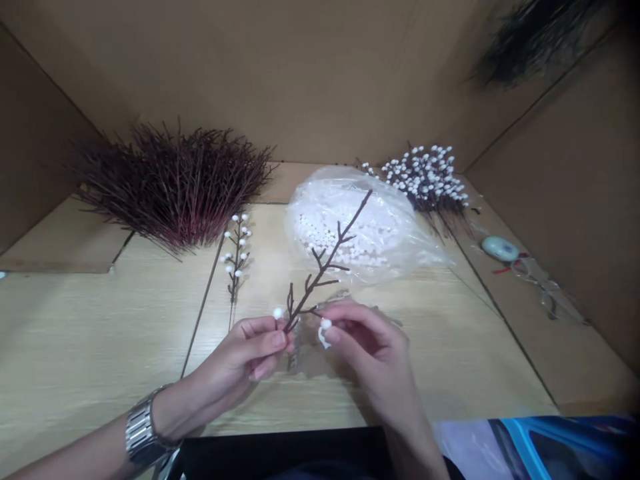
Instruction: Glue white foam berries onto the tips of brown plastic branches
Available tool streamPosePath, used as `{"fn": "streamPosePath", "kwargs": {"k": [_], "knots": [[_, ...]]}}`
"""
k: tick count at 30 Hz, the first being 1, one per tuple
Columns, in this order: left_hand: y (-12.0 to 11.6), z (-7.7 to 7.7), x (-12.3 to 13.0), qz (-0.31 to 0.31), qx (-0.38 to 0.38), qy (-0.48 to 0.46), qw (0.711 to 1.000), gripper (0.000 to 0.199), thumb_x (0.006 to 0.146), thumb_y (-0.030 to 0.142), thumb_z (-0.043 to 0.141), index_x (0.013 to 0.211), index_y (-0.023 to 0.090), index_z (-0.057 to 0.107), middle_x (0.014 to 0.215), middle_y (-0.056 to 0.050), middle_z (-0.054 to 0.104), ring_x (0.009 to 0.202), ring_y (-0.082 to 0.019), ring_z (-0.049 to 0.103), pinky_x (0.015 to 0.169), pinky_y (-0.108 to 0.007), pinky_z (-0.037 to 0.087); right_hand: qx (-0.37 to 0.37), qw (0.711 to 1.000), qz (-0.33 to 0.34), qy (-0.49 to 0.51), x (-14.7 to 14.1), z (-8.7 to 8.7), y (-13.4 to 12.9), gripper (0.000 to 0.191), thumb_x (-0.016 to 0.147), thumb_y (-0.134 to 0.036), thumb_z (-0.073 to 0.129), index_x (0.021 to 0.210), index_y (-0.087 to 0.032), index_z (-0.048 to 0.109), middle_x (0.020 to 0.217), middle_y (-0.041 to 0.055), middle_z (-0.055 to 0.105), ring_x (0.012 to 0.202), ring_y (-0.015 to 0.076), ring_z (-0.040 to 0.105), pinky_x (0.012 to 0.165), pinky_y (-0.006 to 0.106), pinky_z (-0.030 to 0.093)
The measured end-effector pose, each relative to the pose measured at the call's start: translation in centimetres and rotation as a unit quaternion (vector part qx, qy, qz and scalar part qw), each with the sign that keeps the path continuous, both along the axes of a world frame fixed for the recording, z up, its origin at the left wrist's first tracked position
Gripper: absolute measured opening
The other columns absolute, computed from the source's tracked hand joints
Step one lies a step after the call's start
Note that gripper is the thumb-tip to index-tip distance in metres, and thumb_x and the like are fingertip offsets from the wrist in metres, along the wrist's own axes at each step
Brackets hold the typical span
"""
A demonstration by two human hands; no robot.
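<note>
My left hand (263,347) pinches the lower end of a brown artificial twig (325,267), which slants up to the right with several bare side shoots. One white berry (278,313) sits on a short shoot just above my left fingers. Close to the twig's lowest right shoot, my right hand (365,340) is closed with a white berry (325,325) between thumb and finger. A little more white stuff shows below that berry, its form unclear. Behind the twig lies a clear plastic bag (345,227) full of small white berries.
A large heap of bare dark twigs (175,180) lies at the back left. A twig with white berries (237,257) rests beside it. At the back right is a bunch of berried twigs (425,173). A pale oval object (500,249) and glasses (547,290) lie at right. Cardboard walls (300,73) surround the table.
</note>
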State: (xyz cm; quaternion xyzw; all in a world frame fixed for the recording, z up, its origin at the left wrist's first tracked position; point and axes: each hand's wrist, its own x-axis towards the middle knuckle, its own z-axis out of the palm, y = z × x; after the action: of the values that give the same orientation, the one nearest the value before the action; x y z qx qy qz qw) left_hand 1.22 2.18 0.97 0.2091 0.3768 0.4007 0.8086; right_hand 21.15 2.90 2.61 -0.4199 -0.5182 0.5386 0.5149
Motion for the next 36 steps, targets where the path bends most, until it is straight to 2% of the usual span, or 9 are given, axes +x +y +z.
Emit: {"fn": "streamPosePath", "kwargs": {"k": [6, 11, 18, 27, 36], "knots": [[-0.4, 0.4, -0.3, -0.009, -0.02, -0.008, 1.0, 0.027, 0.069, 0.032, 0.093, 0.074, 0.011, 0.077, 0.065, 0.001, 0.067, 0.041, 0.002, 0.036, 0.043, -0.014, 0.022, -0.09, 0.989, -0.016, 0.118, -2.7, -1.6, -0.7, 0.017, 0.088, -0.026, 0.076, 0.103, -0.035, 0.078, 0.098, -0.0036, 0.079, 0.087, 0.0082, 0.073, 0.08, 0.016, 0.057], [-0.6, 0.7, -0.1, -0.014, -0.031, -0.006, 0.999, 0.028, 0.068, 0.033, 0.094, 0.07, 0.011, 0.076, 0.069, -0.001, 0.071, 0.041, 0.001, 0.039, 0.044, -0.016, 0.021, -0.108, 0.98, -0.024, 0.166, -3.2, -2.0, -1.0, 0.012, 0.088, -0.028, 0.075, 0.099, -0.032, 0.079, 0.092, -0.0032, 0.078, 0.079, 0.0075, 0.071, 0.075, 0.016, 0.057], [-0.3, 0.9, 0.2, -0.003, -0.012, 0.002, 1.0, 0.028, 0.066, 0.034, 0.094, 0.066, 0.013, 0.075, 0.069, -0.001, 0.071, 0.042, -0.001, 0.039, 0.042, -0.02, 0.017, -0.111, 0.981, -0.032, 0.156, -3.6, -2.0, -1.4, 0.01, 0.089, -0.03, 0.074, 0.098, -0.031, 0.079, 0.092, -0.0007, 0.079, 0.077, 0.0136, 0.074, 0.072, 0.026, 0.062], [-0.2, 1.1, 0.3, 0.007, -0.032, 0.006, 0.999, 0.029, 0.062, 0.033, 0.096, 0.064, 0.015, 0.074, 0.067, -0.001, 0.073, 0.043, -0.002, 0.04, 0.042, -0.02, 0.019, -0.052, 0.994, -0.037, 0.094, -3.5, -1.3, -1.6, 0.016, 0.094, -0.025, 0.068, 0.101, -0.035, 0.078, 0.101, -0.0027, 0.078, 0.087, 0.0117, 0.072, 0.077, 0.022, 0.06], [-0.5, 0.8, 0.2, -0.007, -0.018, 0.013, 1.0, 0.026, 0.071, 0.032, 0.09, 0.067, 0.013, 0.073, 0.069, -0.001, 0.071, 0.042, 0.0, 0.039, 0.045, -0.021, 0.015, -0.007, 0.998, -0.062, 0.025, -3.5, -0.5, -1.5, 0.018, 0.095, -0.022, 0.064, 0.099, -0.034, 0.078, 0.1, -0.0009, 0.074, 0.094, 0.0152, 0.069, 0.074, 0.025, 0.06]]}}
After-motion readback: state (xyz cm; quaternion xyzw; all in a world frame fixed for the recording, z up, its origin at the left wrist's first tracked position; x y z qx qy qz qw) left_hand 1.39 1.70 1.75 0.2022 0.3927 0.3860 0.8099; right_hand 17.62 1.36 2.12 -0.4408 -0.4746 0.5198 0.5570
